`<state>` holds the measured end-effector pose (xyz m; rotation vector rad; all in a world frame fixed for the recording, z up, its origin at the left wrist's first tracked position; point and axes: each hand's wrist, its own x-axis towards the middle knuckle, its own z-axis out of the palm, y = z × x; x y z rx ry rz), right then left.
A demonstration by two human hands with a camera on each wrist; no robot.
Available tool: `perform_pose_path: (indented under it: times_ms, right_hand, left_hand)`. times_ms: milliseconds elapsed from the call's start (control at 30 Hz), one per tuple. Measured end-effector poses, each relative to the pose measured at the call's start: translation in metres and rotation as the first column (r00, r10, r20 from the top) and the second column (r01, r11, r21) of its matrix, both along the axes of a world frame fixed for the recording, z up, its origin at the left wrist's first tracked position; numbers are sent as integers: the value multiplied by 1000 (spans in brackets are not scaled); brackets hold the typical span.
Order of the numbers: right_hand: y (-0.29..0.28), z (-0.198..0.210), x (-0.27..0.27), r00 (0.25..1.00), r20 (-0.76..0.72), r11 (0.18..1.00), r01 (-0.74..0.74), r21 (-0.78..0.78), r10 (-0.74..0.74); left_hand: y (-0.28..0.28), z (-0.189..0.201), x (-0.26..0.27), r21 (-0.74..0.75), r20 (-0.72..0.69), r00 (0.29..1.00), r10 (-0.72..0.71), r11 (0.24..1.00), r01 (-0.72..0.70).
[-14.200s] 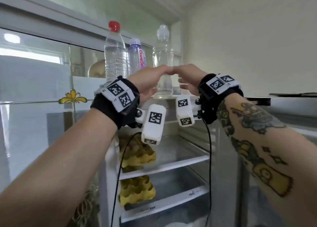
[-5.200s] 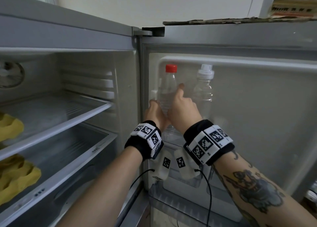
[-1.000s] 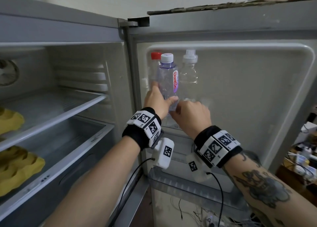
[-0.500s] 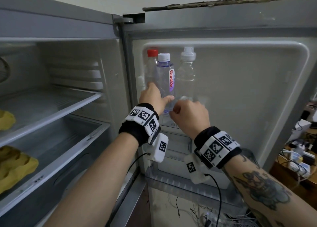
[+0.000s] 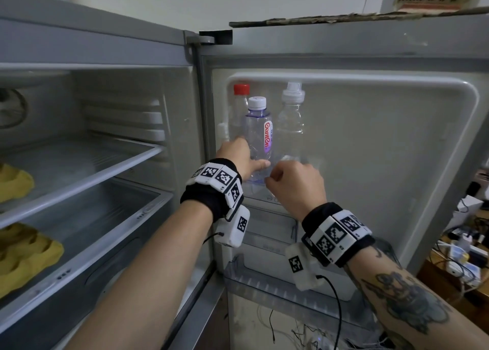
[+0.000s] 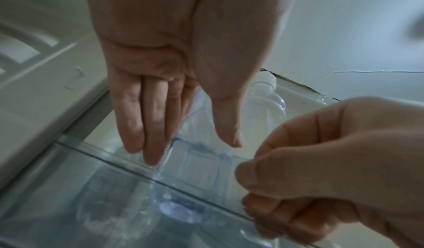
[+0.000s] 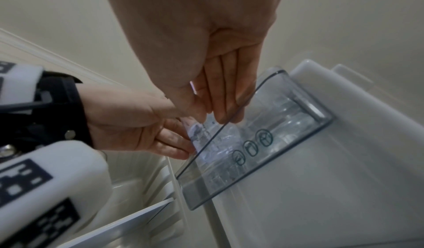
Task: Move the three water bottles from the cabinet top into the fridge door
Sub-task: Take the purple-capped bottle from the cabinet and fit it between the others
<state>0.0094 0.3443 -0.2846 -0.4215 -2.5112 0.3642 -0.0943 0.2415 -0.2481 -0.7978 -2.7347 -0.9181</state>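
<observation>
Three water bottles stand upright in the fridge door's top shelf (image 5: 260, 194), which has a clear rail (image 7: 252, 150). The red-capped bottle (image 5: 239, 111) is at the back left and the sport-capped bottle (image 5: 291, 122) on the right. The labelled white-capped bottle (image 5: 258, 129) stands in front, between them. My left hand (image 5: 248, 161) holds its lower body between thumb and fingers (image 6: 146, 125). My right hand (image 5: 270, 180) hovers just right of it, fingers curled, with nothing in it. The bottle's base (image 6: 181, 212) shows through the rail.
Yellow egg cartons (image 5: 16, 182) lie on the fridge's inner shelves at the left. A lower door shelf (image 5: 264, 283) sits under my wrists. Cardboard (image 5: 344, 18) lies on top of the door. A cluttered table (image 5: 463, 257) stands at the far right.
The labelled bottle has sunk lower into the door shelf with my left hand on it. My right hand has come slightly away from the bottle.
</observation>
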Motion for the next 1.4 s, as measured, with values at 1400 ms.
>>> perform_pose_path:
  times_ms: [1400]
  right_hand:
    - [-13, -12, -7, 1000, -17, 985, 14, 173, -12]
  left_hand:
    - [4, 27, 1, 187, -360, 931, 62, 982, 7]
